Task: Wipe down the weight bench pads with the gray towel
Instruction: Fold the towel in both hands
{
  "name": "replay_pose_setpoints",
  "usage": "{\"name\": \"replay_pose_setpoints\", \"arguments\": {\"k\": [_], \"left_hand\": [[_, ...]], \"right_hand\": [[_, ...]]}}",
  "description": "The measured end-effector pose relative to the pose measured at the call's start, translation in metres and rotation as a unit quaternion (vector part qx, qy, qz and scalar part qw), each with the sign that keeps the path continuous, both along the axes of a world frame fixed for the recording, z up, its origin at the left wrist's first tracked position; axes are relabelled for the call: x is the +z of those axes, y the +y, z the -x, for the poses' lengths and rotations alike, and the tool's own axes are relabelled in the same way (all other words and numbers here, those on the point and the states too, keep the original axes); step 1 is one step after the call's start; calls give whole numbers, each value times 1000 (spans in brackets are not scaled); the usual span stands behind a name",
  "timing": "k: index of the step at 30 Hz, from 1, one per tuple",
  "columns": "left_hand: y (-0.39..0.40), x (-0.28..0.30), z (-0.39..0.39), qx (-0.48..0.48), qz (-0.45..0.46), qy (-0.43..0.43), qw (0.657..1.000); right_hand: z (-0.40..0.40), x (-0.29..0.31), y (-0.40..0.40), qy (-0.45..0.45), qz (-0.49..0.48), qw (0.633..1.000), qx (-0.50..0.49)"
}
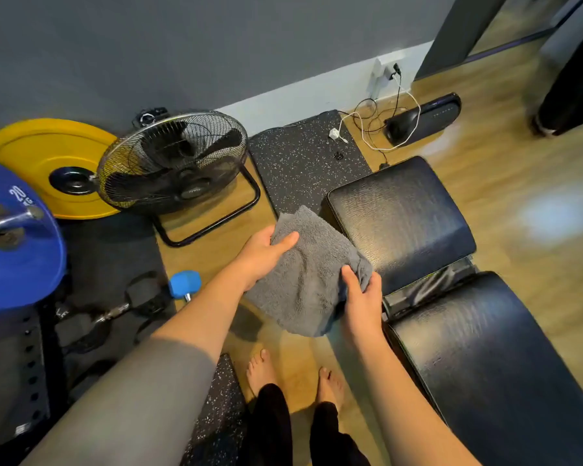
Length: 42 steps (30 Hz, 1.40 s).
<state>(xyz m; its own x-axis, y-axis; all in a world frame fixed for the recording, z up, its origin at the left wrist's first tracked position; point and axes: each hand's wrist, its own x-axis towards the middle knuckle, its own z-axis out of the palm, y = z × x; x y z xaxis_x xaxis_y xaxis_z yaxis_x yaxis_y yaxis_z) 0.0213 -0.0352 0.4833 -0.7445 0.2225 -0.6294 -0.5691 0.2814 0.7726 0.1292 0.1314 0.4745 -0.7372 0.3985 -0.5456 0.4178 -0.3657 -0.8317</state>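
A folded gray towel [308, 270] hangs in the air between my hands, just left of the bench. My left hand [261, 255] grips its upper left edge, thumb on top. My right hand [362, 299] pinches its right corner. The black weight bench stands to the right: a square seat pad [401, 220] farther away and a long back pad [485, 358] nearer, with a metal hinge gap between them. The towel's right edge is close to the seat pad's near left corner; I cannot tell whether it touches.
A black floor fan [175, 163] stands left of the bench. Yellow [37, 153] and blue [17, 243] weight plates, a blue dumbbell [184, 284] and a speckled rubber mat [303, 159] lie around. Cables and a black device [421, 117] sit by the wall. My bare feet [293, 381] stand on wood floor.
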Motion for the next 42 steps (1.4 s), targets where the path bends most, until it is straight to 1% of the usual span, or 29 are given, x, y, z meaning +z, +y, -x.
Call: {"name": "replay_pose_setpoints", "arguments": {"k": [2,4,6,7,10,15,20,22,27,29,30,32,35,37,40,42], "left_hand": [[-2,-39,-4,-17,15,-23,999],[-3,-73,-13,-43,6,-48,998],[-3,-106,-22,-77,3,-69,995],[-4,-123,-26,-90,4,-76,993],[2,-172,-29,-121,11,-73,990],[27,-265,-13,-169,63,-37,983],[45,-374,15,-156,133,16,979],[50,-412,27,-165,155,43,973],[57,-488,51,-186,168,118,961],[57,-510,63,-195,183,129,955],[55,-520,69,-207,190,131,951],[52,-535,75,-254,227,130,931],[44,-558,68,-348,282,122,886],[41,-569,60,-387,289,121,867],[40,-565,53,-392,280,137,866],[39,-546,49,-385,256,145,875]], "right_hand": [[-5,-29,-8,-37,90,995,2],[-15,-59,-15,-65,155,985,34],[-28,-92,-17,-87,208,973,44],[-33,-109,-16,-96,224,969,33],[-42,-163,-17,-110,218,970,-5],[-38,-267,-17,-121,227,964,-65],[-6,-381,-14,-122,196,966,-112],[8,-422,-9,-128,191,966,-119],[40,-499,-6,-166,179,960,-136],[50,-526,-8,-168,189,957,-139],[56,-537,-9,-156,194,959,-132],[63,-547,-9,-150,197,963,-105],[63,-562,-12,-212,147,963,-77],[58,-575,-13,-255,71,963,-48],[54,-571,-17,-308,-36,950,25],[56,-550,-19,-319,-90,943,39]]}}
